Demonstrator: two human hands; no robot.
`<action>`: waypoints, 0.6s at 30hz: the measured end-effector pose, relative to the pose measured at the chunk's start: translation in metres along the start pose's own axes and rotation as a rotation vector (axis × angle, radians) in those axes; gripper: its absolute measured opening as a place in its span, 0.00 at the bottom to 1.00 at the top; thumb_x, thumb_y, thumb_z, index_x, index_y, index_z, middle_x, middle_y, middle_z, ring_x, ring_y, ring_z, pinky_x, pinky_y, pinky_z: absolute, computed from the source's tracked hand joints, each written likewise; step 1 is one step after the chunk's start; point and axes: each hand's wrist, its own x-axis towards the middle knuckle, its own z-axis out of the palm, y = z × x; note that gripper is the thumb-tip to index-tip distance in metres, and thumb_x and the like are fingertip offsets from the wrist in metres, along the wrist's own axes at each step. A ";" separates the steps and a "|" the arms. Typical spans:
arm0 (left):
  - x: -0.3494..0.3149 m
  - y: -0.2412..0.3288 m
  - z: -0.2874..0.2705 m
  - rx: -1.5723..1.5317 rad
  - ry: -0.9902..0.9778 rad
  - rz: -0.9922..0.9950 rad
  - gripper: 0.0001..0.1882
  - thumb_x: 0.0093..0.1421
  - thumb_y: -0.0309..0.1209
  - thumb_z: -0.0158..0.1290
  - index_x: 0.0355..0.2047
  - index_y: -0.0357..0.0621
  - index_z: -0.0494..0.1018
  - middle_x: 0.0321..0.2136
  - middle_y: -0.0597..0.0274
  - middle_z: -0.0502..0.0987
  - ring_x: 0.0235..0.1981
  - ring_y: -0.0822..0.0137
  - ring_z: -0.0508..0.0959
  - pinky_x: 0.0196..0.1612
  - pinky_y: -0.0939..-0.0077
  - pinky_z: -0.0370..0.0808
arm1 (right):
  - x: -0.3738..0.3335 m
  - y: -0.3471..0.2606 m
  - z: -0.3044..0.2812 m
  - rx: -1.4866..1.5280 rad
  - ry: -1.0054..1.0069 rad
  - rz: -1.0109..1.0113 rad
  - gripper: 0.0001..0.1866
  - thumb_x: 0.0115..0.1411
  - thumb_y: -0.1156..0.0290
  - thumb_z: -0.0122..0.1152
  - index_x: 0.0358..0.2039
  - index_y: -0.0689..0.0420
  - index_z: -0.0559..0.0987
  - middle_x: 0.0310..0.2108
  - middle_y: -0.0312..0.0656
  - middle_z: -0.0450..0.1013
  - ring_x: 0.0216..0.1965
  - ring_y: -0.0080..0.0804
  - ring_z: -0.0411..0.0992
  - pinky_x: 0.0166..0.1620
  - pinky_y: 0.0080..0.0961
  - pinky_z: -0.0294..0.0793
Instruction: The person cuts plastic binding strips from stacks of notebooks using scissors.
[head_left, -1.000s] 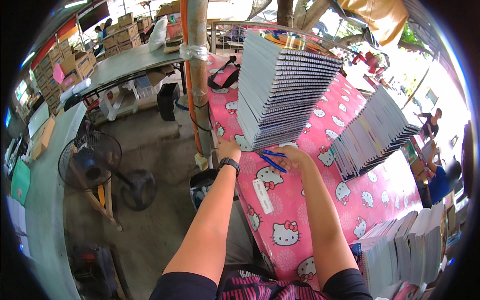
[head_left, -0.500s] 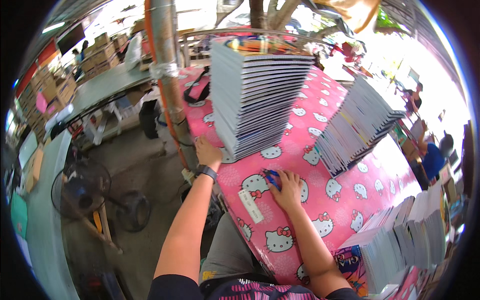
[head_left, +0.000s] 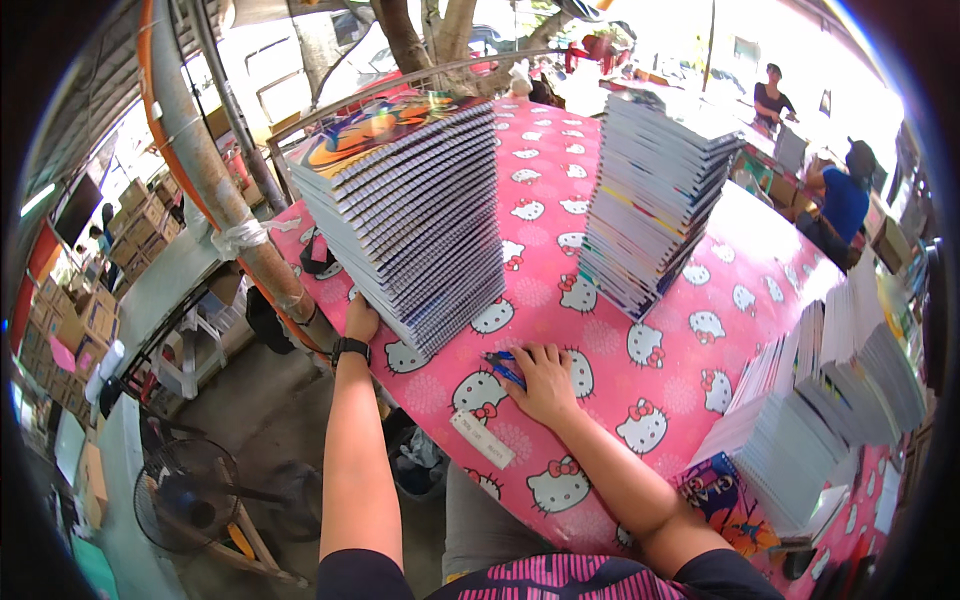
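Note:
A tall stack of spiral-bound notebooks [head_left: 425, 220] leans at the left of the pink table, with a colourful cover on top. My left hand [head_left: 362, 322], wearing a dark wristwatch, rests at the lower left side of that stack. Its fingers reach forward and are partly hidden. On the tabletop, my right hand [head_left: 547, 385] lies palm down, its fingers curled over a small blue-handled tool that looks like pliers [head_left: 506, 368]. Just nearer than the tool is a white paper label [head_left: 482, 439]. A second notebook stack [head_left: 650, 205] stands farther right.
More books [head_left: 800, 440] are piled at the near right, beside a colourful notebook cover [head_left: 728, 495]. A rusty post [head_left: 255, 245] rises at the table's left edge. On the left stand a black fan [head_left: 188, 497] and a grey bench [head_left: 165, 280]. Two people [head_left: 850, 195] are at the far right.
The view has swung right and tilted, so the stacks appear farther left and the top cover shows more. My left hand stays beside the stack; my right hand stays at the blue-handled pliers.

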 end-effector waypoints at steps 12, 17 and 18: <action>-0.112 0.046 -0.012 -0.039 0.060 -0.169 0.13 0.46 0.19 0.44 0.33 0.32 0.72 0.26 0.44 0.76 0.29 0.54 0.77 0.34 0.65 0.71 | -0.034 -0.005 -0.045 0.117 -0.376 -0.028 0.26 0.43 0.56 0.65 0.43 0.52 0.74 0.40 0.42 0.66 0.45 0.42 0.63 0.46 0.41 0.61; -0.189 0.137 0.007 -0.588 -0.019 -0.435 0.13 0.48 0.17 0.48 0.36 0.29 0.73 0.31 0.58 0.77 0.31 0.68 0.76 0.37 0.76 0.72 | -0.036 -0.014 -0.083 0.277 -0.854 -0.137 0.27 0.47 0.52 0.62 0.45 0.54 0.74 0.39 0.46 0.72 0.44 0.43 0.69 0.46 0.39 0.67; -0.199 0.157 0.015 -0.620 -0.061 -0.410 0.14 0.50 0.18 0.49 0.39 0.30 0.73 0.33 0.59 0.77 0.34 0.70 0.75 0.41 0.79 0.70 | -0.036 -0.017 -0.090 0.358 -0.964 -0.151 0.27 0.48 0.52 0.61 0.46 0.54 0.74 0.39 0.47 0.73 0.43 0.44 0.70 0.46 0.38 0.67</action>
